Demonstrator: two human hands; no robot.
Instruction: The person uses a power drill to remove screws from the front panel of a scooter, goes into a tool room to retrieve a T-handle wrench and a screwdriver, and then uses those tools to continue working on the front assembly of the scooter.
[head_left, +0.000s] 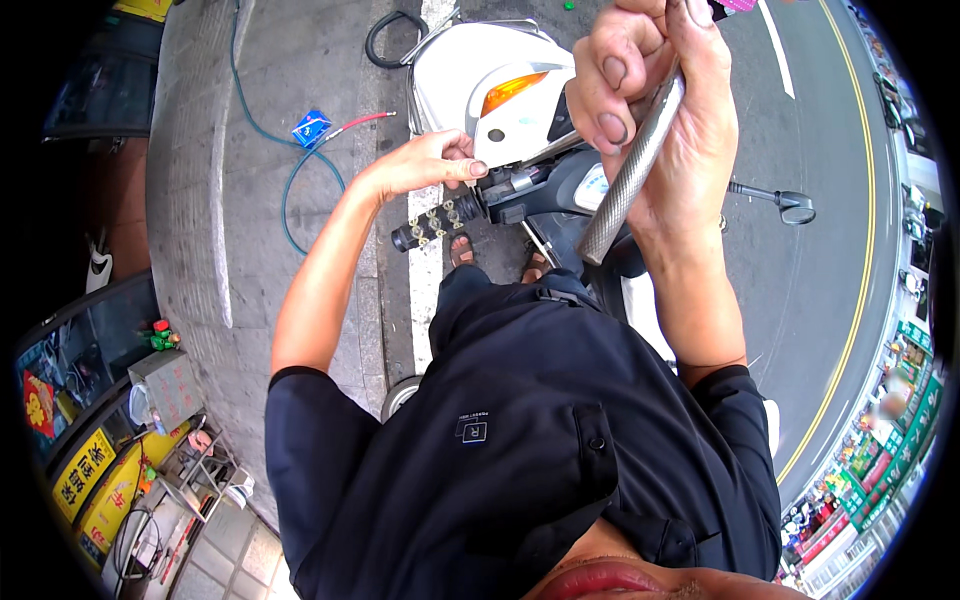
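Observation:
I stand over a white scooter [480, 75] with an orange turn light. My left hand [425, 160] rests with its fingertips on the handlebar switch housing, just above the black studded grip [435, 222]. My right hand [650, 90] is raised close to the camera and closed around a knurled silver metal handle [630, 175] that slants down to the left. What is at the handle's top end is hidden by my fingers. My sandalled feet [462, 250] show below the handlebar.
A green hose [290, 190] and a red hose with a blue fitting [312, 128] lie on the grey pavement at left. The scooter's right mirror [795, 205] juts over the road with its yellow lines. Shop signs and carts sit at lower left.

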